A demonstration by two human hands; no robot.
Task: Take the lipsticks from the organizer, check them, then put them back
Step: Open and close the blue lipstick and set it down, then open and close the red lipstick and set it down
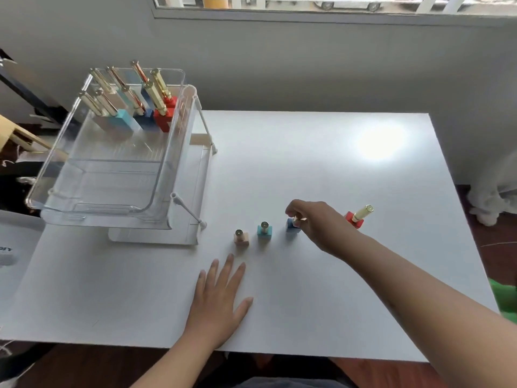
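Observation:
A clear two-tier organizer point(173, 152) stands at the table's left. Its upper tray holds several gold-capped lipsticks point(156, 99) with beige, teal, blue and red bases. Standing in a row on the table are a beige lipstick point(241, 238), a teal lipstick point(264, 231), a blue lipstick point(291, 227) and a red lipstick point(356, 217). My right hand point(313, 217) pinches the gold cap of the blue lipstick, whose base rests on the table. My left hand point(218, 298) lies flat on the table, fingers spread, just in front of the beige lipstick.
The white table point(363, 169) ends close to me and at the right. A grey wall and a window sill lie behind it. A white box point(11, 247) sits off the table's left side, and something green point(503, 298) beyond the right edge.

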